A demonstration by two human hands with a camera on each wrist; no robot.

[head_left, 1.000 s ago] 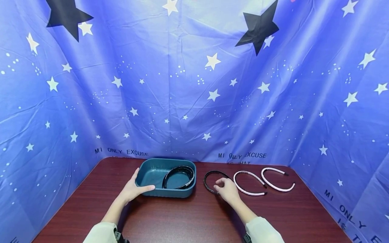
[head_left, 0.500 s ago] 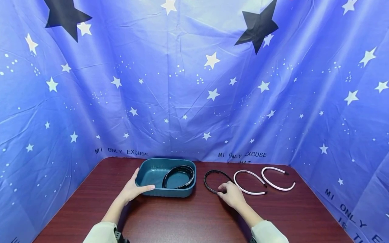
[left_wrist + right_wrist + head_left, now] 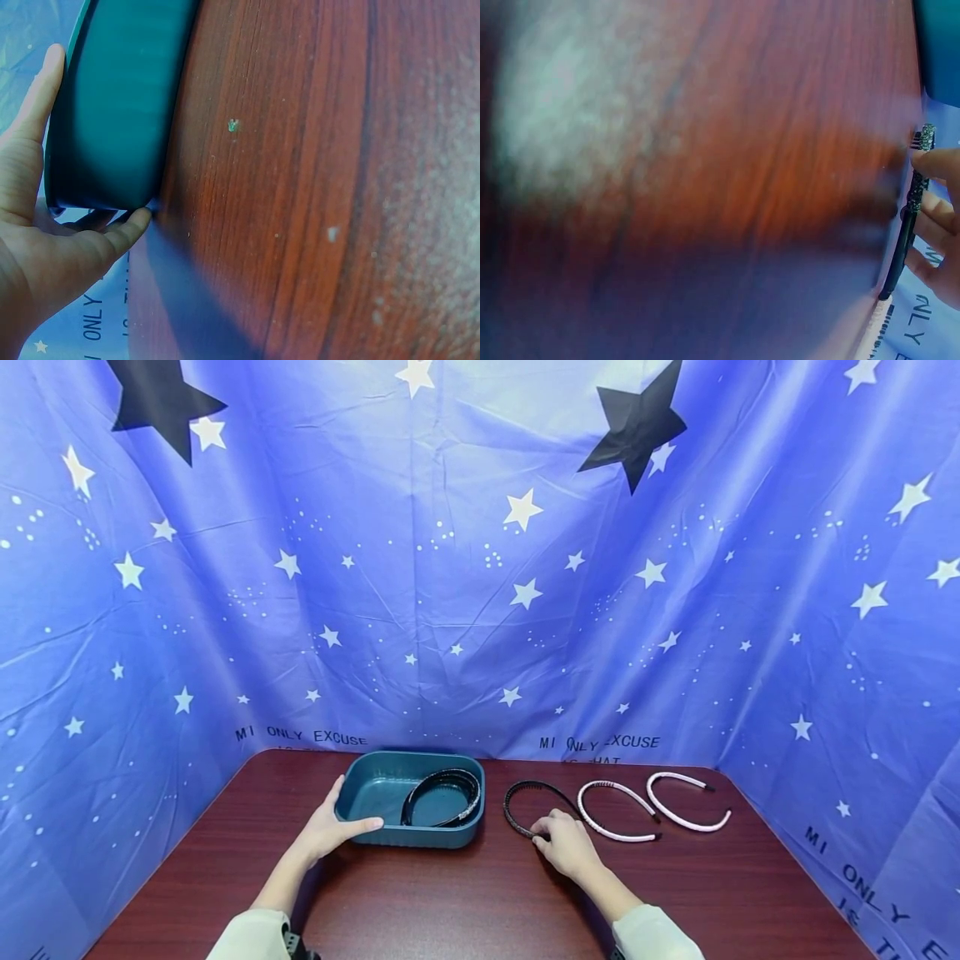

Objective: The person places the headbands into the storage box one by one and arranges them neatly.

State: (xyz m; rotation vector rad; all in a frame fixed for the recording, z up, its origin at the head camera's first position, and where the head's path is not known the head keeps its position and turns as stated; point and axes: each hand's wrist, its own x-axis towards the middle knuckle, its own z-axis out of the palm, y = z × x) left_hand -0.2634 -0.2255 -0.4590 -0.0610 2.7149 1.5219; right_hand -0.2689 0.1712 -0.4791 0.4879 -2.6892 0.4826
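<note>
My left hand [image 3: 330, 825] grips the left end of a teal plastic box [image 3: 420, 837], thumb over the front rim and fingers along the end wall. In the left wrist view the box's side [image 3: 120, 112] stands between thumb and fingers. Inside the box, toward its right, lie black headbands [image 3: 409, 802], overlapping. On the table to the right of the box, my right hand [image 3: 567, 845] pinches the front part of a black headband [image 3: 512, 810]. Up close, its sparkly surface [image 3: 921, 180] shows between thumb and fingertips; part of it is hidden.
Two white headbands lie farther right: a nearer one [image 3: 630, 838] beside the black one, and another [image 3: 693, 827] near the right edge. The reddish-brown table [image 3: 420, 902] ends at a blue star-printed curtain [image 3: 450, 568].
My right hand has shifted slightly toward the front of the black headband and now pinches it there. My left hand and the box stay in place.
</note>
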